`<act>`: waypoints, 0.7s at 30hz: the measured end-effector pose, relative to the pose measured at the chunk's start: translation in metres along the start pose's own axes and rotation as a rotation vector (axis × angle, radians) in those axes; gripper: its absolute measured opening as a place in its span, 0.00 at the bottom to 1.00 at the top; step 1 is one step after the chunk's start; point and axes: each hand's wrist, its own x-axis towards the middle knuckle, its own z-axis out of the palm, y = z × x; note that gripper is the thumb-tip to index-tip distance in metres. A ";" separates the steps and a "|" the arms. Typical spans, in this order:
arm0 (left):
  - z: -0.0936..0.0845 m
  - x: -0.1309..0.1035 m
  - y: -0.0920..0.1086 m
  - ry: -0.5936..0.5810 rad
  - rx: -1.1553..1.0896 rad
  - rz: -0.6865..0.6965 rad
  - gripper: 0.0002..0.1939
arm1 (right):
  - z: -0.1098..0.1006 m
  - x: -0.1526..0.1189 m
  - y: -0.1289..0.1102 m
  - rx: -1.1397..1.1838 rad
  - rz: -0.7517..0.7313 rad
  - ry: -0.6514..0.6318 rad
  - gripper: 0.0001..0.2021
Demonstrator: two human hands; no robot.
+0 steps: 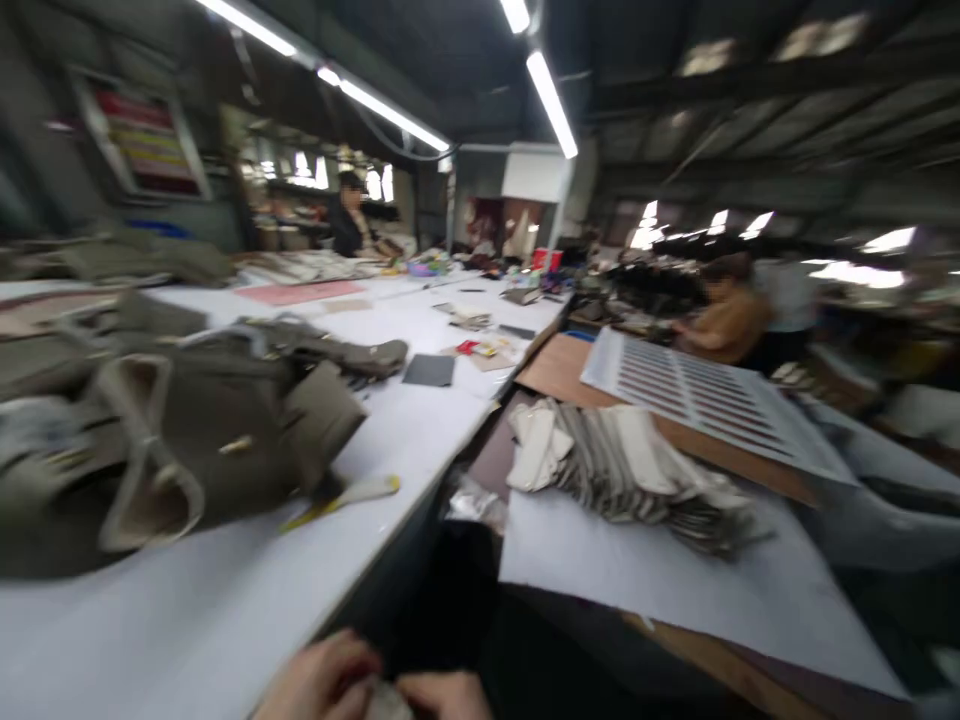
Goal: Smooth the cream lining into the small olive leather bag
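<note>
At the bottom edge of the head view, my left hand (324,678) is closed with its fingers curled round a small pale piece (386,702). My right hand (447,694) pinches the same piece from the other side, its thumb against it. The frame cuts off most of the piece, and its kind does not show. Both hands are low, over the gap beside the white table (225,620). On that table, to the left, lie grey-brown handbags (240,440) with brass-coloured fittings. A brush-like tool with a yellow end (360,492) lies near them.
A fanned stack of grey and cream strips (622,465) lies on a white sheet (585,560) at the right. Behind it, a slotted white panel (690,390) rests on a brown board (551,365). A dark square (429,370) is on the table. Co-workers sit farther back.
</note>
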 end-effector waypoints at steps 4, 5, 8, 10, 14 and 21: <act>-0.027 -0.022 -0.011 -0.273 -0.053 -0.168 0.18 | 0.061 0.013 -0.012 0.159 0.097 0.025 0.22; -0.028 -0.021 -0.014 -0.268 -0.067 -0.191 0.18 | 0.063 0.015 -0.013 0.170 0.107 0.024 0.22; -0.024 -0.020 -0.020 -0.232 -0.114 -0.209 0.17 | 0.057 0.018 -0.015 0.138 0.086 -0.017 0.22; -0.021 -0.022 -0.022 -0.218 -0.144 -0.200 0.17 | 0.053 0.017 -0.014 0.107 0.083 -0.021 0.23; -0.019 -0.024 -0.024 -0.204 -0.193 -0.186 0.15 | 0.054 0.016 -0.014 0.060 0.105 -0.028 0.24; -0.022 -0.024 -0.024 -0.188 -0.253 -0.214 0.12 | 0.051 0.020 -0.013 0.130 0.192 -0.070 0.26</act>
